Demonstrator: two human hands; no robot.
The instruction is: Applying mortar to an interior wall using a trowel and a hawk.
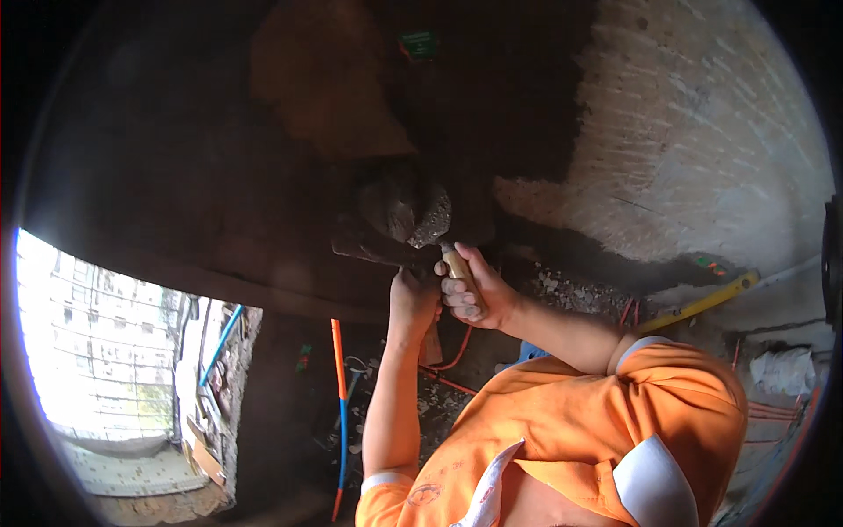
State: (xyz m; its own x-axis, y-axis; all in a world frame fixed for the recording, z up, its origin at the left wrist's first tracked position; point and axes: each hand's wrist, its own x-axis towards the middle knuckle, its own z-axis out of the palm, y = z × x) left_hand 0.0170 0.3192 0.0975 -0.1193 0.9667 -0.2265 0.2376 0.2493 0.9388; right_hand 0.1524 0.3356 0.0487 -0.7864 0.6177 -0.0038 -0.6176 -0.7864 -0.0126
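Note:
My right hand [474, 290] is closed around the pale wooden handle of a trowel [460, 270], with its blade pointing up and away from me. Wet grey mortar [432, 220] shows around the blade, glistening on one side. Close beside it, my left hand [413, 303] is closed, apparently gripping a dark mortar board [373, 252] whose edge shows just above the knuckles. A reddish-brown piece [431, 347] sticks out below that hand, perhaps its handle. Deep shadow hides the outline of the blade and most of the board.
Ahead stands a wall with dark, wet-looking areas and a pale rough part [694, 149]. Rubble [580, 294] lies along its foot. A yellow bar [702, 301] leans at right. Orange and blue pipes [342, 386] rise at left, near a bright window opening with a grid [114, 351].

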